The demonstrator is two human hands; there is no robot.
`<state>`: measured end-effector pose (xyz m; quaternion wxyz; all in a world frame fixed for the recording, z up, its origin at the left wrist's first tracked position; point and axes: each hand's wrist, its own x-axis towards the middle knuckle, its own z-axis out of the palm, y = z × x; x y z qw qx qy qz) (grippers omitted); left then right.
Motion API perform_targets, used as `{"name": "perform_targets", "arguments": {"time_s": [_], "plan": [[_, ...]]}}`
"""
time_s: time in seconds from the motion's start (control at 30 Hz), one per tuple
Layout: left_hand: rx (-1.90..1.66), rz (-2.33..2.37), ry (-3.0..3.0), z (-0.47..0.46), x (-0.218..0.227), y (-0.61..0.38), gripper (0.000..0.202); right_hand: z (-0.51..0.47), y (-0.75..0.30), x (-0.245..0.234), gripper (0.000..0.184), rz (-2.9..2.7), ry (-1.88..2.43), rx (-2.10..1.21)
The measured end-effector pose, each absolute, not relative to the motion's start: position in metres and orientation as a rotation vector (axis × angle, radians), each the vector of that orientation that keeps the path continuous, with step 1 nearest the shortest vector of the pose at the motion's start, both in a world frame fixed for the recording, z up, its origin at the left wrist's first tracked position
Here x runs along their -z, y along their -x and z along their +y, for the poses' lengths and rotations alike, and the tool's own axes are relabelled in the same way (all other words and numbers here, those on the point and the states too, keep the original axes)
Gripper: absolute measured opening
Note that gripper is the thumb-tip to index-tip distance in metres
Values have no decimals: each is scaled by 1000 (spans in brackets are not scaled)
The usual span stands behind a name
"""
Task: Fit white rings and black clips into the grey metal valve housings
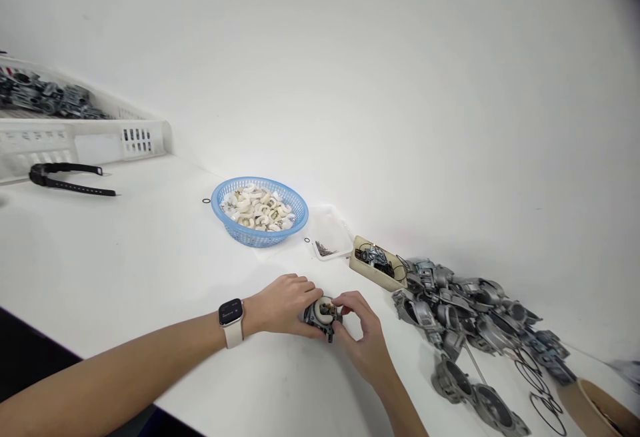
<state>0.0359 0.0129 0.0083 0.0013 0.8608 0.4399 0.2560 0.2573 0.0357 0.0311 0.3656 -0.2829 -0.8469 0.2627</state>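
My left hand (290, 305) is closed around the left side of a small grey metal housing (329, 331) on the white table. A cream-coloured curved plastic piece (323, 313) sits inside the housing's round opening. Fingers of my right hand (364, 337) are bent against the housing's right side, thumb low and fingertips at the opening's rim. Whether a small part is between those fingertips is too small to tell. Behind my hands, a blue plastic basket (259, 239) holds many white and cream curved pieces.
A white tray (336, 222) with thin metal pins and a cream box (373, 274) of dark parts stand behind. Grey metal housings (465, 310) are heaped at right, near black rings (545, 403) and a tan bowl (580, 400). At left are a white crate (100, 143) and a black watch (43, 175).
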Motion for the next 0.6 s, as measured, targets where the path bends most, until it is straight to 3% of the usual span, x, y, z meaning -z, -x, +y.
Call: {"name": "perform_targets", "arguments": {"time_s": [0.6], "plan": [[-804,1386,-2707,13,-9,-36,56,37,-258,-29,25,-2152,768,-633]]}}
